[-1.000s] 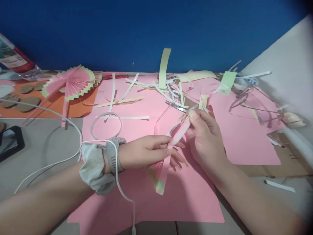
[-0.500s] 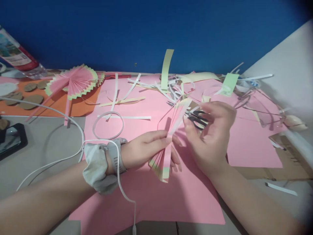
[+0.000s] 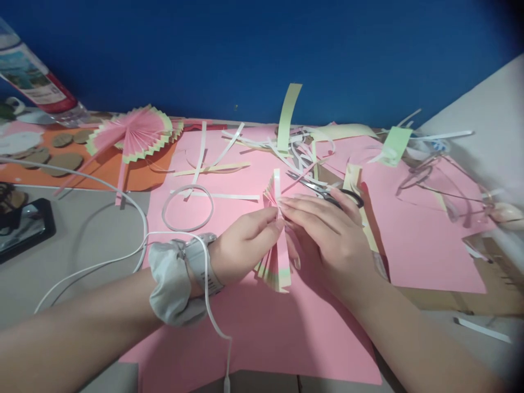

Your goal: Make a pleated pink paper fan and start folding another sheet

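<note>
My left hand [image 3: 244, 245] pinches the middle of a pleated pink paper strip [image 3: 277, 262] with a green edge; its ends fan out above and below my fingers. My right hand [image 3: 327, 240] meets it from the right, fingers pressed together on the same fold. Both hands hover over a large pink paper sheet [image 3: 262, 327]. Black-handled scissors [image 3: 327, 192] lie just behind my right hand. A grey scrunchie and a watch sit on my left wrist.
A finished pink and green paper fan [image 3: 133, 134] lies at the back left on orange paper [image 3: 102, 169]. Paper strips [image 3: 286, 147] litter the back. A white cable [image 3: 102, 256] loops at left, near a phone [image 3: 24, 224]. A bottle [image 3: 36, 87] stands far left.
My right hand let go of the strip's upper end, swung out, then came back onto the fold at my left fingertips. The pleats spread into a small fan.
</note>
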{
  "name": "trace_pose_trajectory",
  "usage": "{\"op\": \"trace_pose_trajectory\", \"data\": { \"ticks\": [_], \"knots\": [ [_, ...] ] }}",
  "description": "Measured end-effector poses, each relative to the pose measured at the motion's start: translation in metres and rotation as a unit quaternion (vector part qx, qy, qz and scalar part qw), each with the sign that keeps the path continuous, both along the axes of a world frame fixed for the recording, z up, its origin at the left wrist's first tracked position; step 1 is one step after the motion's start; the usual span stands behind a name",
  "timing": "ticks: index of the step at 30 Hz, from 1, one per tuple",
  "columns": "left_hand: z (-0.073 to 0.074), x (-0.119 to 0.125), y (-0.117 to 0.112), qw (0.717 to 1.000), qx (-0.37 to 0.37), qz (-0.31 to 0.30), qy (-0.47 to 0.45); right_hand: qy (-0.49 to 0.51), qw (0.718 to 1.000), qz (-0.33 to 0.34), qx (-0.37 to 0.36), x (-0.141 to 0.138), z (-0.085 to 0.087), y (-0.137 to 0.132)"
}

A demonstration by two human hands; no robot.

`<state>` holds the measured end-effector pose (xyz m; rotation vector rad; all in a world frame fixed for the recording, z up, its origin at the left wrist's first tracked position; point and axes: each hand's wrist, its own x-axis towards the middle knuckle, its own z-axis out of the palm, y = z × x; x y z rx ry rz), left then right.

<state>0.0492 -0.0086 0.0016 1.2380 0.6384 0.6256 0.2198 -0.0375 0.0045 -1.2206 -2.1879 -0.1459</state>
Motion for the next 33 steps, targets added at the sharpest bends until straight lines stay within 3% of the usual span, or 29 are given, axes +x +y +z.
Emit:
{"op": "trace_pose_trajectory", "data": {
  "ticks": [3,6,10,33],
  "knots": [
    [0.0052,0.0007,0.0002,0.994,0.076,0.0,0.084,-0.017,1.0,-0.002,0.002,0.0001,0.001,-0.0002],
    [0.0098,0.0015,0.0005,0.965,0.165,0.014,0.203,-0.029,1.0,0.001,0.006,0.0004,0.0014,-0.0004],
    [0.0095,0.003,0.0008,0.94,0.225,0.033,0.254,-0.031,1.0,0.0,0.006,0.0005,0.0001,-0.0001],
    [0.0067,-0.0004,0.0027,0.95,0.204,0.026,0.235,0.025,0.999,0.001,-0.045,0.0019,-0.0063,0.003]
  ]
}}
